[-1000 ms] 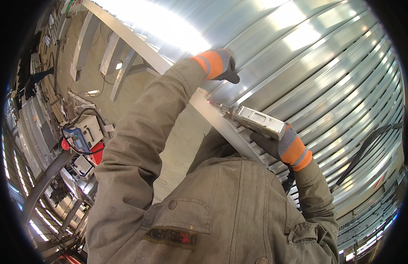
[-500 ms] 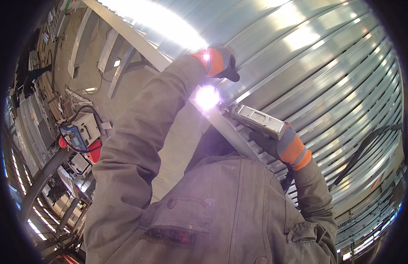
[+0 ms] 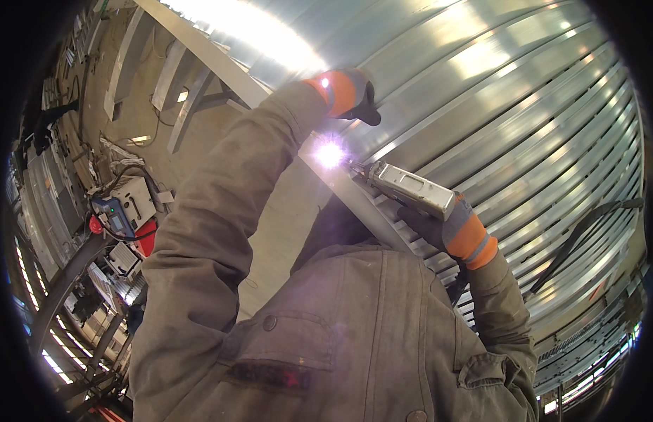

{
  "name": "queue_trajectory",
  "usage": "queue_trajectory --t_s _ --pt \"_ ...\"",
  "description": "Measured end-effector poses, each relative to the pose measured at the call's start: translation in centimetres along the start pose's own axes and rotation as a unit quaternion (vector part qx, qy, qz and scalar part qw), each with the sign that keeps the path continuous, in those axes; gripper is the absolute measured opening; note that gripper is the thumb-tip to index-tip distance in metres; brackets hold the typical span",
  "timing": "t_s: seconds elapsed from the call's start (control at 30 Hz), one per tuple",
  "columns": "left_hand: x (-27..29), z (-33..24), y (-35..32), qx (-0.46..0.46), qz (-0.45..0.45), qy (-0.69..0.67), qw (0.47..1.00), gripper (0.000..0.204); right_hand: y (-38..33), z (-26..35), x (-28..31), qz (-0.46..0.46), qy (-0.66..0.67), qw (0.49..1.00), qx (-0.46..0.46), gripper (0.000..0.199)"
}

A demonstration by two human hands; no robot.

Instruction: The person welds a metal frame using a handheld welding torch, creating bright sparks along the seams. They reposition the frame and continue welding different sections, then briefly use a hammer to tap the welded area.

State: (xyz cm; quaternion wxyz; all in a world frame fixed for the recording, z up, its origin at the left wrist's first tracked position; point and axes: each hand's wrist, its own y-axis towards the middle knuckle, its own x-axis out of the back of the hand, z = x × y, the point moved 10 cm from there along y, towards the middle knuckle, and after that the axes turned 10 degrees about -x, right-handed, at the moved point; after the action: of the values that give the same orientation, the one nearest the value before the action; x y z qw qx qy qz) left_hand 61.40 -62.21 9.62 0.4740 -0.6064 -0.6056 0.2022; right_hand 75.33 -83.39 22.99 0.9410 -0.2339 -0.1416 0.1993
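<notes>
While a white arc flare (image 3: 331,153) burns at about twelve o'clock from the middle of the head view, the step in hand looks like welding along the grey metal bar (image 3: 221,67) where it meets the corrugated steel wall (image 3: 523,105). The right hand (image 3: 439,224), in a dark glove with an orange cuff, sits at three o'clock of the flare with its fingers wrapped tight around the silver welding gun (image 3: 411,188), whose nozzle points at ten o'clock straight into the light. The left hand (image 3: 354,95), gloved alike, is raised just above the flare at one o'clock, its fingers curled against the wall beside the bar (whether they pinch anything I cannot tell). So the gun lies inside the right fingers, and the seam sits between the two hands, close under the left. By my judgement the next move calls for a steady, slow draw of the nozzle along the bar, the left hand bracing. A blue-faced welding machine (image 3: 119,214) stands on the floor at nine o'clock, well apart.
</notes>
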Motion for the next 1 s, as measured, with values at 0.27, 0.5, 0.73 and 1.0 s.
queue_trajectory --t_s 0.27,0.5,0.73,1.0 --pt "0.6 -0.4 -0.6 -0.009 -0.031 0.013 0.999 0.042 -0.1 -0.6 -0.2 0.010 -0.002 0.999 -0.032 0.043" --pt "0.8 -0.7 -1.1 -0.012 -0.023 0.010 1.000 0.044 -0.5 -1.5 -0.1 0.021 0.018 0.997 -0.066 0.040" --pt "0.5 -0.6 -1.2 0.021 0.008 0.019 1.000 0.053 -0.4 -0.3 0.5 -0.012 -0.037 0.999 0.004 0.039" --pt "0.5 -0.1 -0.6 -0.013 -0.026 0.013 0.999 0.049 -0.4 0.3 1.4 -0.006 0.016 0.998 -0.058 0.042"
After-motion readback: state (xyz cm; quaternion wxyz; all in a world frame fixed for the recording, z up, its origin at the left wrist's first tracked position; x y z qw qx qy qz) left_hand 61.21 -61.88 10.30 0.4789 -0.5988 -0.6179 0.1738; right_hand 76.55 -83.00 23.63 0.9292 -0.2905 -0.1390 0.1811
